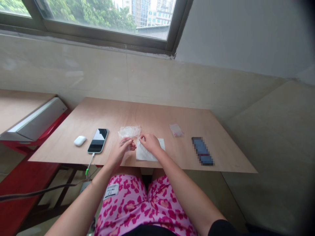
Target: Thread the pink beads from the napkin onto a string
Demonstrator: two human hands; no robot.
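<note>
My left hand is closed, its fingers curled around a small clear plastic bag near the table's front edge. Just to its right, my right hand makes a pinch with thumb and fingertips; whatever lies between them is too small to name. Under my right hand and wrist is a white paper sheet or napkin, partly covered. Beyond both hands lies a clear plastic packet. Farther right rests another small clear bag with pinkish contents or edges.
On the wooden table, a phone with a white cable and a white earbud case lie left. A dark, pixelated phone-like object lies right. The wall and window stand behind. A red bench is at left.
</note>
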